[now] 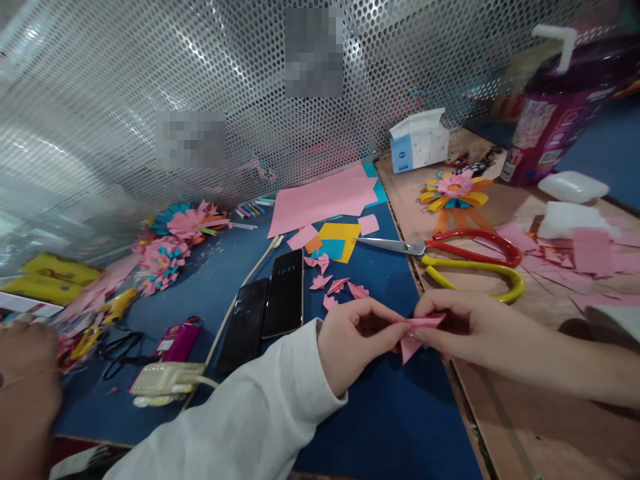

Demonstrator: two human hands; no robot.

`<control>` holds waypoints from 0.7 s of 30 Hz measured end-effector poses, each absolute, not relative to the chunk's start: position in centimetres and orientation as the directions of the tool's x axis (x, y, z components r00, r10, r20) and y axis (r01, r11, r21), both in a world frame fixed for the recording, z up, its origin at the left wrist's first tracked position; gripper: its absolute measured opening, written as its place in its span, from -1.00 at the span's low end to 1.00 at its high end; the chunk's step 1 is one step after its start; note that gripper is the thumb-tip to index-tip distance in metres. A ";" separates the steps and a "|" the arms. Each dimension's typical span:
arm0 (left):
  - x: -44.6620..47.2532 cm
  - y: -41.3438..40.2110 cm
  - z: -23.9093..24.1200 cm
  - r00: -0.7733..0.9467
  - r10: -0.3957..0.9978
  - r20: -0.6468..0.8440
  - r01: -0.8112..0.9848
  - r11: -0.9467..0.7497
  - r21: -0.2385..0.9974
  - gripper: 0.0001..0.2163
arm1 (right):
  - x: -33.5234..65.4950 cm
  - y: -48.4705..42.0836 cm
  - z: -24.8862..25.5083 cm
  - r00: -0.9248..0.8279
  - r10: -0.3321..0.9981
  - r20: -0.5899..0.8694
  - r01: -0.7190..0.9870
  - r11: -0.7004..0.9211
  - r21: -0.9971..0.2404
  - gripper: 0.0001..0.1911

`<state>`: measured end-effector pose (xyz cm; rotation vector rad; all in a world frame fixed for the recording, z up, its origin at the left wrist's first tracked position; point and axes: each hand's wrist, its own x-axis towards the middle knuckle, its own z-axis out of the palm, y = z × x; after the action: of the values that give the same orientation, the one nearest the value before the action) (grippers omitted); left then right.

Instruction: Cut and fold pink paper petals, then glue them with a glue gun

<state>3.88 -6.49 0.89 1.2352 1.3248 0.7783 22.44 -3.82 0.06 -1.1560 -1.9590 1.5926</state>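
Observation:
Both hands meet above the blue tabletop (380, 413) at the lower right, pinching a small folded piece of pink paper (410, 349). My left hand (363, 337), in a pale grey sleeve, grips its left side between thumb and fingers. From the right, my right hand (463, 323) pinches the other side. One pointed flap hangs below the fingertips; the fingers cover part of the folds. Several small folded pink paper pieces (337, 287) lie just beyond my left hand. Scissors (415, 247) with red and yellow handles rest open behind my right hand.
Two phones (283, 293) and a cable (227, 317) lie left of my hands. Pink sheets (320, 200), paper flowers (163, 257) and a tissue pack (419, 143) are farther back. A purple cup (555, 127) stands right. Another person's arm (27, 387) is at left.

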 end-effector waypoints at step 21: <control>3.8 -6.5 0.8 0.162 0.947 -0.278 0.221 0.240 0.945 -0.76 | 22.5 -3.8 -0.2 -0.613 0.771 -0.175 0.349 0.065 -0.935 -0.76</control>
<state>3.80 -6.49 0.78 1.2341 1.3196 0.7725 22.54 -3.83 -0.22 -1.1164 -1.9807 1.5650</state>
